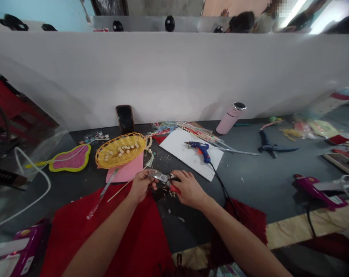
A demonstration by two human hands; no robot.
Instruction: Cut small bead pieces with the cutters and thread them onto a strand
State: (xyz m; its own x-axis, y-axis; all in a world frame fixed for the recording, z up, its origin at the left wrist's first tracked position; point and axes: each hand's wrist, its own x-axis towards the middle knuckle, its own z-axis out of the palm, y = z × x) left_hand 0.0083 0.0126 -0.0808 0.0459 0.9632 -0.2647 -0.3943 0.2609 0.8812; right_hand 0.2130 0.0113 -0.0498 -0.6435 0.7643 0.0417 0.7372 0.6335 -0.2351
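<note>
In the head view, the right hand (191, 189) is wrapped around the red handles of the cutters (163, 177), which sit between the two hands above the bench (249, 169). The left hand (140, 187) has its fingers curled close at the blades; whether it grasps anything cannot be told. A thin stick (121, 190) runs out beside it, over the red cloth (111, 231). Beyond the left hand, a yellow basket (136, 136) of pale bits (121, 150) overlaps pink paper (134, 169). A blue glue gun (201, 149) lies on the white board (177, 144), with a pink bottle (228, 120) behind. A phone (125, 118) leans against the partition (162, 77).
</note>
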